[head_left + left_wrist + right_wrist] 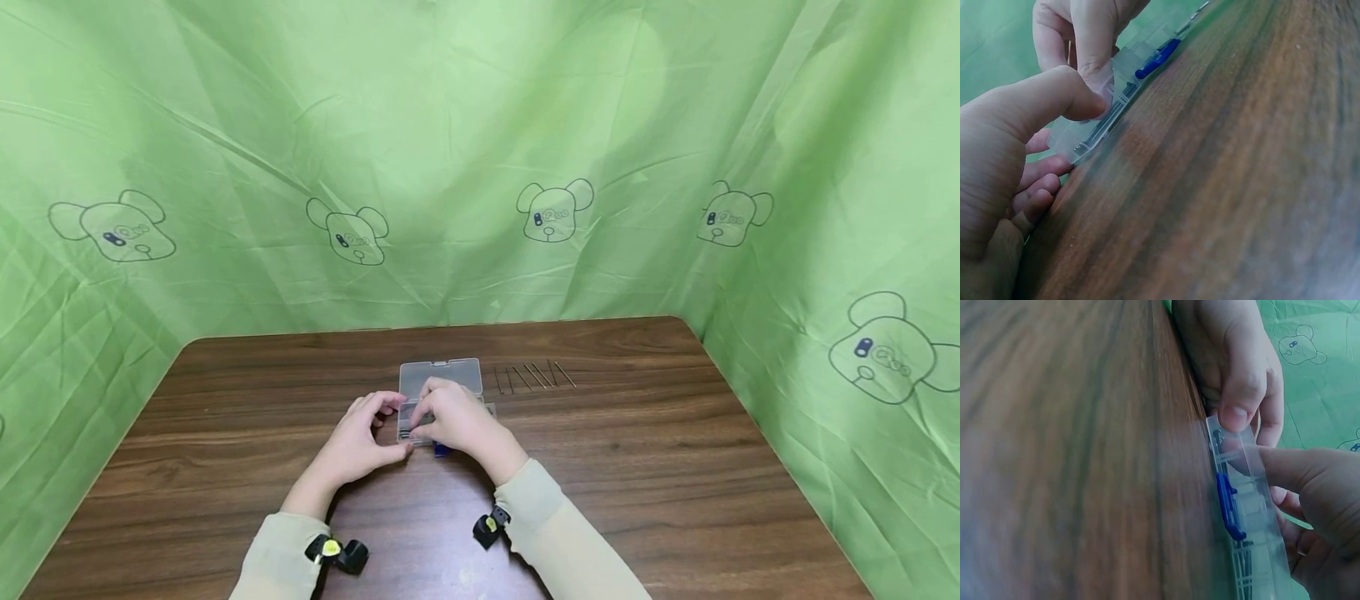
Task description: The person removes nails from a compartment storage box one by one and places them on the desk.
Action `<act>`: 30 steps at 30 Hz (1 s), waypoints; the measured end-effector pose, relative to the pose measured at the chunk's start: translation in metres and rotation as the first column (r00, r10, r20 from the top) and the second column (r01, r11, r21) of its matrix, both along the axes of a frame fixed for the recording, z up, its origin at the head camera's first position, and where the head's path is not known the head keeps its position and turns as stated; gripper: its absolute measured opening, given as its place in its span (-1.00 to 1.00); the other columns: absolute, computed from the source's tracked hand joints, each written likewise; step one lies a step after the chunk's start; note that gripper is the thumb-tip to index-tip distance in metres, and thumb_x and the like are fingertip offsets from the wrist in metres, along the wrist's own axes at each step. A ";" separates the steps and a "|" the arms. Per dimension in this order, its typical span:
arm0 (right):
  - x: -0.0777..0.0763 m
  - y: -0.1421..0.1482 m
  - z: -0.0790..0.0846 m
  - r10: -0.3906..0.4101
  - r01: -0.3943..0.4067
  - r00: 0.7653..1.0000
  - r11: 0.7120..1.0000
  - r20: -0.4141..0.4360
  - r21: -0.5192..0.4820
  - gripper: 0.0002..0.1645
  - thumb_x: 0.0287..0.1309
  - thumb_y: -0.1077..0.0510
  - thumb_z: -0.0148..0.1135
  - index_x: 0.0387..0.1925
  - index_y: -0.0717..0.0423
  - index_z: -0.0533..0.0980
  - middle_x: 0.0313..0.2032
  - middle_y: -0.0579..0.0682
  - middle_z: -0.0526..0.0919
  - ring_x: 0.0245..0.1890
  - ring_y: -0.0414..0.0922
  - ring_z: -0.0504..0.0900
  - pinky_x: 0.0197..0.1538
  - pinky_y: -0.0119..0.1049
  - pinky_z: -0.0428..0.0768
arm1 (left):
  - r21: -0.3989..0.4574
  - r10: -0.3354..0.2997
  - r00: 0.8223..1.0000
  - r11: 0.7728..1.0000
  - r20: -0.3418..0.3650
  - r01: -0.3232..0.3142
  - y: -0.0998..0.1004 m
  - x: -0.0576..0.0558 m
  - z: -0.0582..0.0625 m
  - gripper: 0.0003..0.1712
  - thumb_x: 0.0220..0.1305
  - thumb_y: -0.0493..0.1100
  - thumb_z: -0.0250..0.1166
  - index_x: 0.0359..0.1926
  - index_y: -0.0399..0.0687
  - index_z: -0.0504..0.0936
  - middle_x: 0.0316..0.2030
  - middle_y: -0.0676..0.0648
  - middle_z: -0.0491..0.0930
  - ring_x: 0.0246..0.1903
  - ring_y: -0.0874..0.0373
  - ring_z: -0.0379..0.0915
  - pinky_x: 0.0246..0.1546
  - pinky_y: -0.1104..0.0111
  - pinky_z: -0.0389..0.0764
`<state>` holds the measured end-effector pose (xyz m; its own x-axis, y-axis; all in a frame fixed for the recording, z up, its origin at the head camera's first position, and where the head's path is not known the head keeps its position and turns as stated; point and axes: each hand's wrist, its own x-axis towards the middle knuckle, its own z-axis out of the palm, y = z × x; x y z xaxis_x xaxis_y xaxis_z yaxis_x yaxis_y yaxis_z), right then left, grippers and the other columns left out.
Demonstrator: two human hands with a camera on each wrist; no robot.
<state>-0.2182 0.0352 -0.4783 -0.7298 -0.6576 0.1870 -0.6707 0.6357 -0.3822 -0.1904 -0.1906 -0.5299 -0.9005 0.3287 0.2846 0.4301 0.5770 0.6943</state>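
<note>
A clear plastic compartment box point(416, 440) lies on the table with its lid point(457, 374) swung back. My left hand point(358, 442) holds the box's left end, thumb at the front wall and fingers around the far side. My right hand point(455, 417) reaches over the box, its thumb and fingers down in the left compartment. Whether they pinch anything there is hidden. Thin dark metal pieces show through the box wall point(1094, 132). A blue latch point(1229, 506) sits on the box's front.
Several long thin metal pins point(532, 377) lie spaced in a row to the right of the lid on the brown wood-grain table point(637, 467). A green cloth point(450, 275) printed with mouse heads hangs behind the table and along its sides.
</note>
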 end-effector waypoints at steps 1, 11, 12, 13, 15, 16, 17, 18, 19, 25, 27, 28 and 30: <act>0.000 -0.001 -0.001 0.001 -0.001 1.000 1.000 -0.003 0.001 -0.89 0.18 -0.02 0.69 -0.26 -0.19 0.88 -0.14 -0.19 0.69 -0.12 -0.26 0.64 -0.04 -0.41 0.60 | 0.000 0.001 1.000 1.000 0.000 -0.001 0.000 0.000 -0.001 -0.22 0.03 -0.15 0.72 0.29 -0.06 0.62 0.05 0.01 0.66 0.09 0.05 0.50 0.04 0.18 0.62; -0.001 -0.007 -0.006 0.018 -0.016 0.999 0.998 -0.031 0.062 -0.84 0.20 -0.07 0.67 -0.18 -0.23 0.89 -0.03 -0.23 0.75 0.05 -0.21 0.68 0.16 -0.36 0.62 | 0.005 0.011 1.000 1.000 -0.005 -0.011 0.000 -0.001 -0.002 -0.23 0.02 -0.15 0.71 0.28 -0.04 0.63 0.01 0.05 0.65 0.06 0.06 0.50 0.02 0.21 0.61; -0.001 -0.007 -0.006 0.017 -0.015 0.999 0.998 -0.032 0.066 -0.84 0.20 -0.07 0.67 -0.18 -0.23 0.89 -0.02 -0.23 0.75 0.06 -0.21 0.69 0.17 -0.35 0.62 | 0.003 0.012 1.000 1.000 -0.007 -0.012 0.000 -0.001 -0.002 -0.23 0.02 -0.14 0.71 0.28 -0.05 0.63 0.01 0.05 0.65 0.06 0.06 0.50 0.02 0.21 0.61; -0.001 -0.008 -0.006 0.017 -0.015 0.999 0.998 -0.030 0.069 -0.84 0.21 -0.07 0.66 -0.18 -0.23 0.89 -0.01 -0.23 0.76 0.06 -0.21 0.69 0.17 -0.34 0.62 | 0.003 0.012 1.000 1.000 -0.007 -0.012 0.000 -0.001 -0.002 -0.23 0.02 -0.14 0.71 0.28 -0.05 0.62 0.00 0.05 0.65 0.06 0.07 0.50 0.02 0.21 0.61; -0.001 -0.008 -0.006 0.013 -0.012 1.000 0.997 -0.026 0.072 -0.85 0.21 -0.06 0.66 -0.19 -0.22 0.89 -0.01 -0.23 0.75 0.06 -0.22 0.69 0.18 -0.34 0.62 | -0.001 0.012 1.000 1.000 -0.008 -0.012 0.001 -0.002 -0.002 -0.23 0.01 -0.14 0.71 0.28 -0.06 0.62 0.00 0.06 0.64 0.06 0.07 0.50 0.02 0.21 0.61; -0.001 -0.008 -0.006 0.011 -0.009 1.000 0.997 -0.021 0.073 -0.87 0.22 -0.06 0.65 -0.20 -0.22 0.88 -0.01 -0.24 0.75 0.06 -0.23 0.69 0.18 -0.34 0.62 | -0.003 0.013 1.000 1.000 -0.007 -0.013 0.001 -0.002 -0.002 -0.23 0.01 -0.14 0.71 0.28 -0.06 0.62 0.00 0.06 0.64 0.06 0.07 0.50 0.02 0.21 0.61; 0.000 -0.008 -0.006 0.008 -0.007 1.000 0.997 -0.016 0.071 -0.88 0.22 -0.05 0.65 -0.21 -0.21 0.88 -0.01 -0.23 0.75 0.05 -0.23 0.69 0.19 -0.33 0.62 | -0.003 0.013 1.000 1.000 -0.006 -0.013 0.001 -0.002 -0.002 -0.22 0.01 -0.14 0.71 0.28 -0.06 0.62 0.00 0.06 0.64 0.06 0.07 0.50 0.02 0.21 0.61; 0.000 -0.008 -0.006 0.006 -0.005 1.000 0.998 -0.011 0.070 -0.90 0.23 -0.03 0.65 -0.23 -0.21 0.88 -0.01 -0.23 0.74 0.06 -0.22 0.69 0.19 -0.33 0.62 | -0.002 0.011 1.000 1.000 -0.006 -0.011 0.001 -0.002 -0.002 -0.22 0.01 -0.14 0.71 0.28 -0.06 0.62 -0.01 0.06 0.64 0.05 0.06 0.50 0.02 0.21 0.61; 0.000 -0.008 -0.005 0.005 -0.004 1.000 0.998 -0.005 0.069 -0.91 0.23 -0.03 0.65 -0.24 -0.20 0.88 -0.01 -0.23 0.74 0.06 -0.22 0.69 0.20 -0.33 0.61 | -0.001 0.010 1.000 1.000 -0.004 -0.010 0.001 -0.002 -0.003 -0.22 0.01 -0.14 0.71 0.28 -0.06 0.62 -0.01 0.06 0.64 0.05 0.06 0.50 0.02 0.21 0.61; 0.001 -0.007 -0.003 0.037 -0.036 0.999 0.997 -0.005 0.074 -0.91 0.26 -0.01 0.62 -0.25 -0.14 0.86 0.01 -0.19 0.76 0.09 -0.17 0.68 0.27 -0.31 0.58 | -0.004 0.013 1.000 1.000 0.003 -0.013 0.001 -0.002 -0.003 -0.22 0.02 -0.13 0.72 0.29 -0.03 0.62 0.00 0.06 0.64 0.06 0.05 0.49 0.03 0.20 0.61; 0.000 -0.007 -0.003 0.058 -0.056 0.998 0.995 -0.021 0.078 -0.89 0.27 -0.01 0.61 -0.23 -0.12 0.86 0.02 -0.18 0.77 0.10 -0.17 0.68 0.30 -0.31 0.56 | -0.005 0.015 1.000 1.000 0.002 -0.015 0.001 -0.001 -0.002 -0.22 0.02 -0.13 0.71 0.29 -0.03 0.62 -0.01 0.06 0.64 0.06 0.05 0.50 0.03 0.20 0.61; 0.000 -0.006 -0.003 0.069 -0.066 0.997 0.995 -0.026 0.079 -0.88 0.27 -0.01 0.61 -0.22 -0.10 0.86 0.02 -0.17 0.77 0.11 -0.17 0.69 0.31 -0.31 0.55 | -0.005 0.015 1.000 1.000 0.002 -0.015 0.001 -0.001 -0.002 -0.22 0.02 -0.13 0.71 0.28 -0.04 0.62 -0.01 0.06 0.64 0.05 0.05 0.50 0.03 0.20 0.61; -0.001 -0.006 -0.003 0.089 -0.086 0.995 0.993 -0.039 0.079 -0.86 0.27 -0.01 0.60 -0.20 -0.09 0.87 0.01 -0.16 0.78 0.11 -0.18 0.69 0.34 -0.31 0.53 | -0.003 0.016 1.000 1.000 -0.001 -0.016 0.001 -0.001 -0.002 -0.22 0.01 -0.14 0.71 0.28 -0.05 0.62 -0.02 0.05 0.64 0.05 0.04 0.50 0.02 0.21 0.61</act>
<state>-0.2189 0.0293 -0.4813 -0.6615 -0.7321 0.1629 -0.7395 0.6006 -0.3039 -0.1913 -0.1895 -0.5317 -0.9056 0.3149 0.2843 0.4211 0.5861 0.6922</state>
